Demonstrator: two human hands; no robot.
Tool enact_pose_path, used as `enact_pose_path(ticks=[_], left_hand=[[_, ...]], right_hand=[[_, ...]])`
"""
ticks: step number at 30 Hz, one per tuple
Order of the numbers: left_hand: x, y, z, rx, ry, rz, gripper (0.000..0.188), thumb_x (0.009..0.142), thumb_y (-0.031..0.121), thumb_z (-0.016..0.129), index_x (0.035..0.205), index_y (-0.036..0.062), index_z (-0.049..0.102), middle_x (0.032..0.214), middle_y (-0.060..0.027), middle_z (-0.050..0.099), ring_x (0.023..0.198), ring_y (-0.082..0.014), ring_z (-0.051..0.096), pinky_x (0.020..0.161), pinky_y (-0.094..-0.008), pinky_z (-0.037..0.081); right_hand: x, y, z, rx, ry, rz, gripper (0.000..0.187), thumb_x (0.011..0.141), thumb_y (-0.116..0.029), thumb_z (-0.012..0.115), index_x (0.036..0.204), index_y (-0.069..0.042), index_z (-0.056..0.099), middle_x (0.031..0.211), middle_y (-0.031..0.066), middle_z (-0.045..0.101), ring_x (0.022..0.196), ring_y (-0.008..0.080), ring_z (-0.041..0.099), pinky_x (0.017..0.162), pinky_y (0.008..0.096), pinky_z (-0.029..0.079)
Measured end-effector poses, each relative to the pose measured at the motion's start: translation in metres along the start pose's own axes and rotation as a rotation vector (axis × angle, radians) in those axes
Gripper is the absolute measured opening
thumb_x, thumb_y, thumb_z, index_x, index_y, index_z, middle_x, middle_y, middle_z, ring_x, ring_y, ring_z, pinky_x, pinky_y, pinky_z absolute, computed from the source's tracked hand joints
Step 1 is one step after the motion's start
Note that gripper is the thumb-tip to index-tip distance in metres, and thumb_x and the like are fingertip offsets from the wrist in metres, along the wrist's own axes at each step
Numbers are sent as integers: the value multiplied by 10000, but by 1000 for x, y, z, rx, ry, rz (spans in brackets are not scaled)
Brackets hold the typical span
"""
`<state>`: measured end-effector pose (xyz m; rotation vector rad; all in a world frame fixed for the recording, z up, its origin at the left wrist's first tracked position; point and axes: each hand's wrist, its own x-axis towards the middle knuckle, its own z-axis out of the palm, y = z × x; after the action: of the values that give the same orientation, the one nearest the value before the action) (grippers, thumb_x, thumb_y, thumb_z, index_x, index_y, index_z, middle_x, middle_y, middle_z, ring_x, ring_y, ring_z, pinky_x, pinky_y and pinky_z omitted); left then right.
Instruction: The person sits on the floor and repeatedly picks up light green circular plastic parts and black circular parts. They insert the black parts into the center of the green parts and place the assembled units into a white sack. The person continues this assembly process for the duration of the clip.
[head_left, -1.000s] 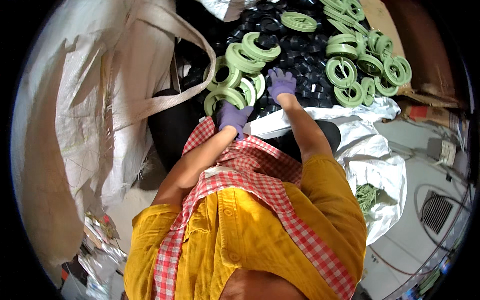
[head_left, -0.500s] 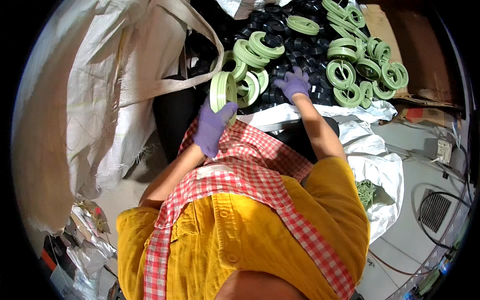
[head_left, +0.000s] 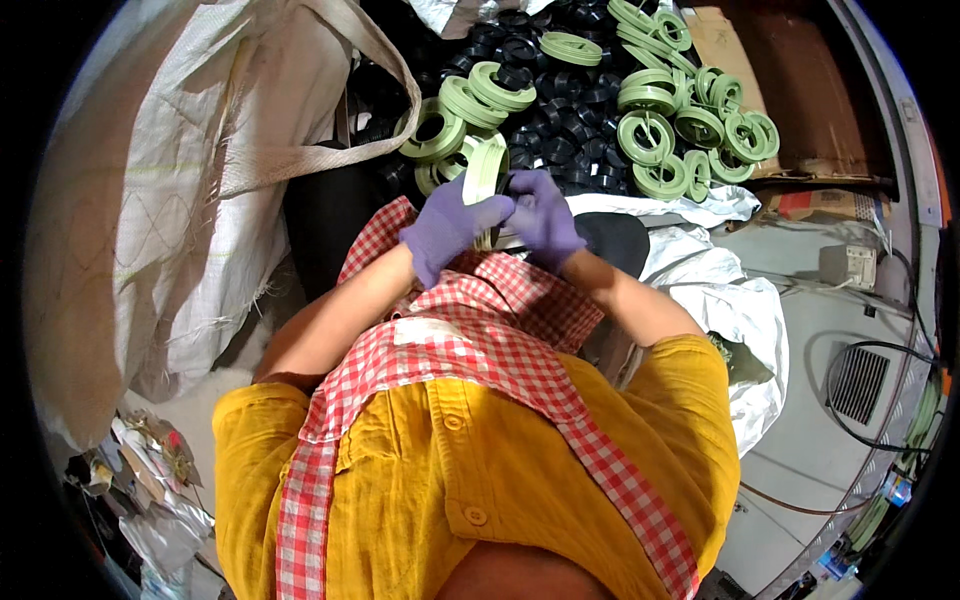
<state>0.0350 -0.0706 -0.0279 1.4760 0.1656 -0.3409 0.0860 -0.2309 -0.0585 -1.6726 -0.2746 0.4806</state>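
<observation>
Work area: broad heap of glossy black, round plastic pieces (head_left: 575, 125), reaching away from the person
Sack: large off-white woven sack (head_left: 190, 200) with a looped fabric strap (head_left: 300, 162), left of the heap
Left hand (head_left: 445, 225): in a purple knitted glove, at the near side of the heap, thumb and fingers pinching a pale-green grooved plastic ring (head_left: 484, 168)
Right hand (head_left: 548, 215): in a matching purple glove, at the heap's near side, close beside the left one; fingers curled inward near the ring, cannot tell whether they pinch anything
Held ring: roughly upright on its edge, at the near side of the heap, its lower part partly covered by the left thumb
Left cluster: overlapping pale-green plastic rings (head_left: 432, 130) on the heap's left part
Lone ring: one flat pale-green plastic ring (head_left: 570, 48) on the heap's far part
Right cluster: many pale-green plastic rings (head_left: 646, 138) along the heap's right edge, near flat brown cardboard (head_left: 718, 50)
Bag: crumpled white plastic bag (head_left: 765, 340), right of the heap and nearer the person
Panel: pale grey panel (head_left: 780, 520) with a dark louvred vent (head_left: 860, 385), farther right of the heap
Clothing: red-and-white checked cloth apron (head_left: 450, 345) over a yellow buttoned shirt (head_left: 620, 430), nearer than the heap
</observation>
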Motion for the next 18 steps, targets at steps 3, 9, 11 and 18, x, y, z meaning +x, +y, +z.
enact_pose_path(ticks=[3,9,11,18], left_hand=[[3,-18,7,-39,143,128,549,757,249,685,1209,-1,499,955,-90,637,820,-125,600,711,-263,492],[12,6,-14,-172,-18,-90,318,810,199,640,1057,1,614,912,-47,632,824,-83,572,726,-249,476],[13,9,-28,-83,-235,-86,277,845,194,612,1048,6,620,888,-41,635,801,-93,583,712,-254,479],[7,-13,-3,20,-11,28,401,824,235,663,1145,9,580,974,-41,637,844,-101,580,745,-258,479]], right_hand=[[16,-7,-17,297,-239,358,415,773,-186,722,1087,-7,518,945,112,592,787,202,596,685,301,501],[3,1,-5,-392,-7,-595,439,668,-57,681,1084,-15,548,1059,165,562,869,316,560,791,408,478],[19,-21,-16,-663,-438,-937,370,627,-72,649,983,-9,569,989,174,558,838,330,553,737,400,478],[7,-10,-16,-26,-402,-63,287,837,-171,573,1056,6,523,931,113,578,727,248,565,693,347,481]])
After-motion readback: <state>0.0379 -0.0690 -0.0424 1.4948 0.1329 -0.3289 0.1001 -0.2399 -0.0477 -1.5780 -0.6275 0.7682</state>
